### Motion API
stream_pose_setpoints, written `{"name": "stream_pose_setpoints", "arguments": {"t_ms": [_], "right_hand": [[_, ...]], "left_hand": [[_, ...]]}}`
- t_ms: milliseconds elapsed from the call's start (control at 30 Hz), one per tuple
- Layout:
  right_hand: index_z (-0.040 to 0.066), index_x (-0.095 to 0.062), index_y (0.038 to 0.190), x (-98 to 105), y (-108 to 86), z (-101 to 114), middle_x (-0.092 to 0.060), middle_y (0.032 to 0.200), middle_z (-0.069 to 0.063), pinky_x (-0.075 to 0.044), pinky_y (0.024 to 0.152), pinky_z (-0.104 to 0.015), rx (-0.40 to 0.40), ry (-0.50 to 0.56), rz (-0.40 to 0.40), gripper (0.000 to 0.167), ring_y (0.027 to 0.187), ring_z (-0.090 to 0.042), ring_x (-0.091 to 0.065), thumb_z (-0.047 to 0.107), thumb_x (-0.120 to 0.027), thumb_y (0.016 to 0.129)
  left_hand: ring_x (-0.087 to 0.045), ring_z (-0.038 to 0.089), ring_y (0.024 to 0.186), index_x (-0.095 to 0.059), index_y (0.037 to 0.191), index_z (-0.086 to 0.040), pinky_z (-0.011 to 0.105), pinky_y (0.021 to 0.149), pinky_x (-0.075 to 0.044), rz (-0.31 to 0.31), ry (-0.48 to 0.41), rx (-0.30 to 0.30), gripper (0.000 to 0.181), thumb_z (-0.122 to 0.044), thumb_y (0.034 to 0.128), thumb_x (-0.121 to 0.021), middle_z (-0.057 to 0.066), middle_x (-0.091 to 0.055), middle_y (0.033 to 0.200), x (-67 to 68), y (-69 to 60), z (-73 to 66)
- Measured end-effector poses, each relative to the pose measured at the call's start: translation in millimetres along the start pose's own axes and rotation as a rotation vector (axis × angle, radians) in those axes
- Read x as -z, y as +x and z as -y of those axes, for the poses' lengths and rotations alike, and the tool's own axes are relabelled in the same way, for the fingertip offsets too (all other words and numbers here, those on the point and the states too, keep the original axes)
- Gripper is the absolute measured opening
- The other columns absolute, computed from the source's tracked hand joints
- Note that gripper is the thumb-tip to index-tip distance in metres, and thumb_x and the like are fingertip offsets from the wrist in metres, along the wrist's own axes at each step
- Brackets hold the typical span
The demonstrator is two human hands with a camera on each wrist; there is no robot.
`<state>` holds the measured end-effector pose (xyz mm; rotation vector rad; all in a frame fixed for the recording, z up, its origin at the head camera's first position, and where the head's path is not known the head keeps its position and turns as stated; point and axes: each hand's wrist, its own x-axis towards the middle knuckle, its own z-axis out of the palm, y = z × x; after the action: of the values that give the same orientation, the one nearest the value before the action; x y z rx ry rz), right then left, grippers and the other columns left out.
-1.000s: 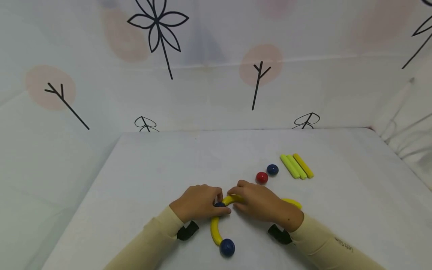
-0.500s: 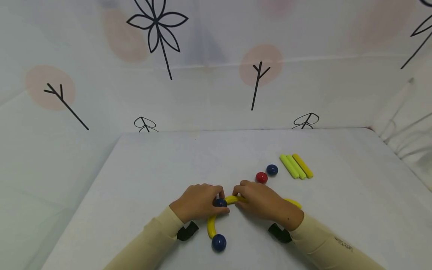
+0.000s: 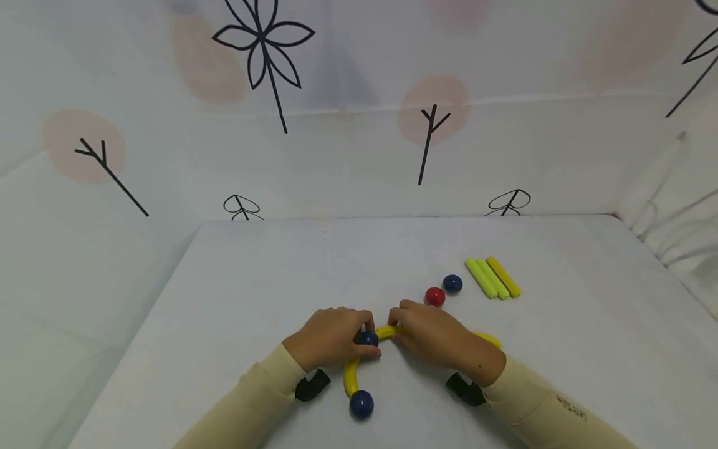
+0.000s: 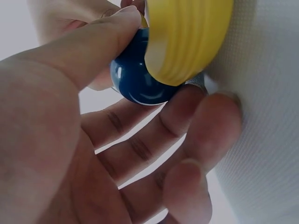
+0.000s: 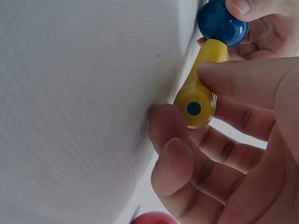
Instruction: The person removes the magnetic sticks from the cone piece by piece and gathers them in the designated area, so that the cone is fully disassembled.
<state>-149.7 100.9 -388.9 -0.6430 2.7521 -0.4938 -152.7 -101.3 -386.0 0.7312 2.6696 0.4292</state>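
Note:
My left hand [image 3: 331,337] pinches a blue ball [image 3: 367,338] between thumb and fingers. Attached to that ball, a curved yellow rod [image 5: 212,53] runs right into my right hand [image 3: 429,330]. In the right wrist view, the thumb and fingers of that hand grip the rod near its free end, where a dark round spot shows. A second curved yellow rod [image 3: 350,377] extends from the held ball toward the near side. At its near end sits another blue ball [image 3: 361,405]. The left wrist view shows this rod's ribbed surface [image 4: 189,39] close up, against the ball.
Beyond my right hand lie a red ball [image 3: 434,296] and a blue ball [image 3: 452,284]. Several straight yellow-green and yellow rods [image 3: 493,277] lie to their right. Another yellow piece [image 3: 488,338] is partly hidden behind my right wrist. Dark bands are under both wrists.
The near blue ball and its curved rod have swung left and slightly away from me. My right hand has shifted slightly right, still gripping its rod. The left hand keeps its hold.

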Motion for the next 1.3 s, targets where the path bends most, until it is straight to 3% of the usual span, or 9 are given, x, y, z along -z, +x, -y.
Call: {"name": "stream_pose_setpoints", "arguments": {"t_ms": [300, 533, 800, 1067, 1300], "right_hand": [[0.012, -0.07, 0.11, 11, -1.9, -3, -0.067, 0.103, 0.0, -0.057, 0.086, -0.033, -0.051, 0.006, -0.04, 0.02, 0.09, -0.011, -0.063, 0.018, -0.074, 0.091], [0.013, -0.069, 0.111, 32, -13.4, -8, -0.063, 0.087, 0.004, -0.048, 0.063, -0.024, -0.014, 0.087, -0.176, 0.021, 0.071, -0.009, -0.052, 0.021, -0.072, 0.093], [0.015, -0.068, 0.114, 51, -45.6, -23, -0.062, 0.085, 0.007, -0.044, 0.056, -0.021, -0.021, 0.073, -0.303, 0.026, 0.068, -0.008, -0.05, 0.024, -0.074, 0.091], [0.013, -0.068, 0.119, 49, -69.8, -52, -0.062, 0.085, 0.004, -0.044, 0.051, -0.024, -0.153, 0.086, -0.274, 0.032, 0.069, -0.012, -0.05, 0.028, -0.074, 0.091], [0.016, -0.071, 0.116, 43, -70.2, -78, -0.063, 0.09, 0.003, -0.043, 0.053, -0.023, -0.155, 0.044, -0.229, 0.029, 0.07, -0.012, -0.05, 0.024, -0.076, 0.089]], "left_hand": [[-0.054, 0.008, 0.071, -0.067, 0.102, -0.022, 0.023, 0.061, -0.042, 0.003, 0.012, 0.009, 0.037, -0.053, 0.0832, -0.076, -0.011, -0.063, 0.084, -0.3, 1.6, -0.8], [-0.054, 0.008, 0.071, -0.066, 0.1, -0.024, 0.023, 0.061, -0.042, 0.01, 0.007, 0.018, 0.036, -0.054, 0.0831, -0.076, -0.011, -0.062, 0.083, -3.2, 2.0, 0.6], [-0.054, 0.007, 0.071, -0.066, 0.101, -0.024, 0.022, 0.061, -0.042, 0.0, 0.016, 0.014, 0.037, -0.055, 0.0833, -0.075, -0.011, -0.063, 0.084, -2.3, 2.4, 1.5], [-0.054, 0.008, 0.072, -0.066, 0.101, -0.023, 0.023, 0.062, -0.043, 0.001, -0.001, 0.02, 0.037, -0.054, 0.0836, -0.075, -0.01, -0.064, 0.085, -3.2, 2.7, -0.1], [-0.054, 0.008, 0.072, -0.066, 0.1, -0.023, 0.023, 0.062, -0.043, -0.003, -0.011, 0.029, 0.038, -0.055, 0.0835, -0.075, -0.011, -0.062, 0.082, -3.3, 2.3, 1.0]]}}
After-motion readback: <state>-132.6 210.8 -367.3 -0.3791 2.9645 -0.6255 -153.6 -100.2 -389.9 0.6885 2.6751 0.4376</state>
